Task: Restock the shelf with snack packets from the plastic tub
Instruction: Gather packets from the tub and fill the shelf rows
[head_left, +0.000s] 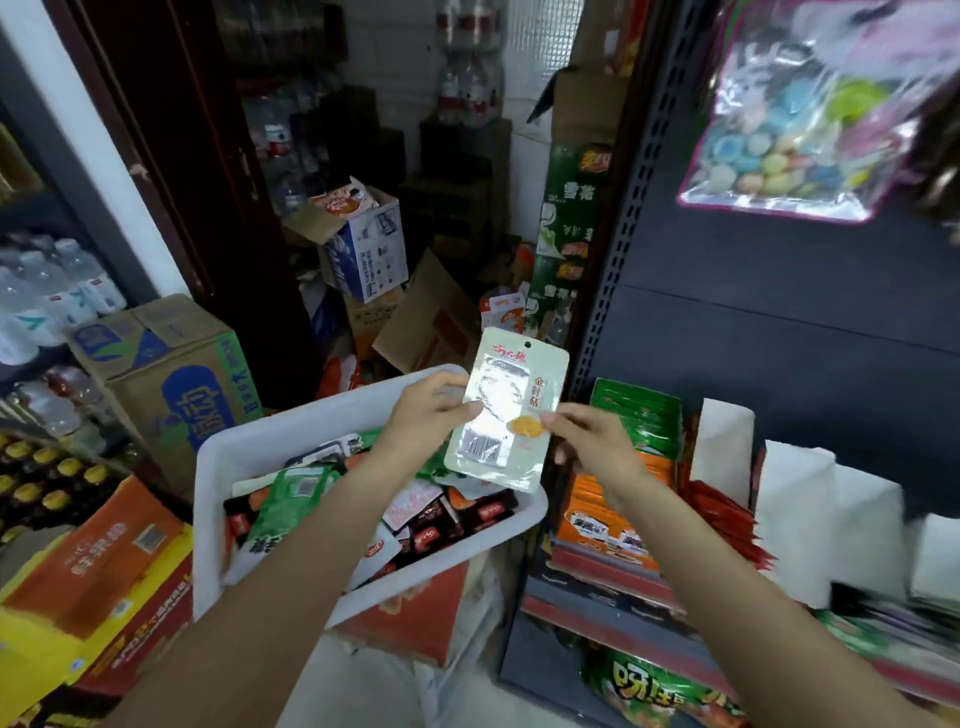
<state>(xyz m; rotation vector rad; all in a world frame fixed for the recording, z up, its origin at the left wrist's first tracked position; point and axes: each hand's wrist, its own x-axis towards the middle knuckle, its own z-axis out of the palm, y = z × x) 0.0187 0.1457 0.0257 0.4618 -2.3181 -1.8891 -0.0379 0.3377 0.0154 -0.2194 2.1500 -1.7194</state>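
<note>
Two hands hold one pale snack packet (506, 413) above the plastic tub (270, 447); my left hand (426, 415) pinches its left edge, my right hand (587, 441) its right edge, fingers curled on the glossy, flat foil; I judge I'm mid-transfer; next it needs carrying right to the shelf (613, 577), slotted among upright rows of green and orange packets.
</note>
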